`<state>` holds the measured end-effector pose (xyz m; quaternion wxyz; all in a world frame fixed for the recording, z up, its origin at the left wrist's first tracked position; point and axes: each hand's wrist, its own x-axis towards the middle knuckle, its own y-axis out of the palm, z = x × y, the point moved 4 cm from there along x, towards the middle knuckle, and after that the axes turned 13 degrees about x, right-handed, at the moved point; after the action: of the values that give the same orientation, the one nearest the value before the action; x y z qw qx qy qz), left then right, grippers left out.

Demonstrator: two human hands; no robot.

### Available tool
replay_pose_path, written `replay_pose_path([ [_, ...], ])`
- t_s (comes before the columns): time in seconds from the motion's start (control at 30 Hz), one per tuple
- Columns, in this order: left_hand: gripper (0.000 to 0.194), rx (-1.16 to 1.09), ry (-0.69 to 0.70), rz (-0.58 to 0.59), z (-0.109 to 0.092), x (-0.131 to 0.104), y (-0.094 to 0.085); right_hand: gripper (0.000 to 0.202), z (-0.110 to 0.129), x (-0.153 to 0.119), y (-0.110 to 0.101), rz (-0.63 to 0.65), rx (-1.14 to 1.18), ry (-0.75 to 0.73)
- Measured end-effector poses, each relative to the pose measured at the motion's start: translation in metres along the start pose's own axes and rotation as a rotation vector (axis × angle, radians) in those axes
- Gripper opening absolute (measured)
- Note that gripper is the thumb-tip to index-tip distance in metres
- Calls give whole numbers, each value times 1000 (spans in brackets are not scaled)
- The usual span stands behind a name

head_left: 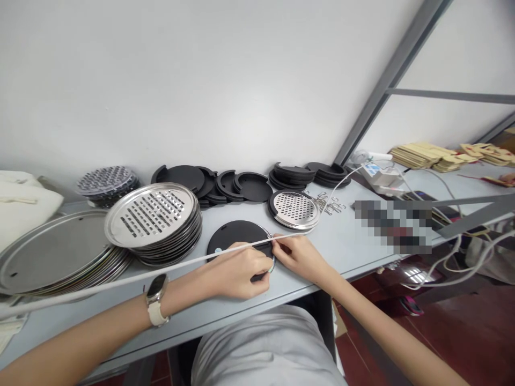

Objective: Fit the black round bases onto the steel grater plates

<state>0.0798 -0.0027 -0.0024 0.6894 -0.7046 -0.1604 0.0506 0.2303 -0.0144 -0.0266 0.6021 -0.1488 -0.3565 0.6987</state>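
A round black disc [237, 233] lies on the table in front of me. My left hand [243, 268], a watch on its wrist, is closed on the disc's near edge. My right hand [295, 254] pinches a small metal clip [269, 234] at the disc's right edge. Beyond my right hand sits a perforated metal disc [295, 208] in a black rim. Several loose metal clips [330, 203] lie to its right. A thin white cable crosses the view over my left hand.
Stacks of perforated metal discs [155, 214] and plain metal discs [56, 252] stand at the left. Black round holders [253, 186] line the wall. A white device [380, 174] with cables is at the right, beside a grey metal frame [386, 91].
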Motion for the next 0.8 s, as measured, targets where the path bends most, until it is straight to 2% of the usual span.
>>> replay_pose_path([
  [0.2,21,39,14,-28,-1,0,1,25,-2,0,-4,-107,136,-5],
  [0.33,21,26,26,-32,-1,1,-1,16,-3,0,-10,-207,156,-16],
  [0.6,20,49,11,-19,-2,0,2,14,10,-10,-24,-457,55,-259],
  [0.7,20,84,11,-35,-2,0,5,22,13,-11,-17,-371,60,-345],
  [0.8,20,70,9,-28,-2,-1,5,25,8,-8,-10,-262,84,-310],
])
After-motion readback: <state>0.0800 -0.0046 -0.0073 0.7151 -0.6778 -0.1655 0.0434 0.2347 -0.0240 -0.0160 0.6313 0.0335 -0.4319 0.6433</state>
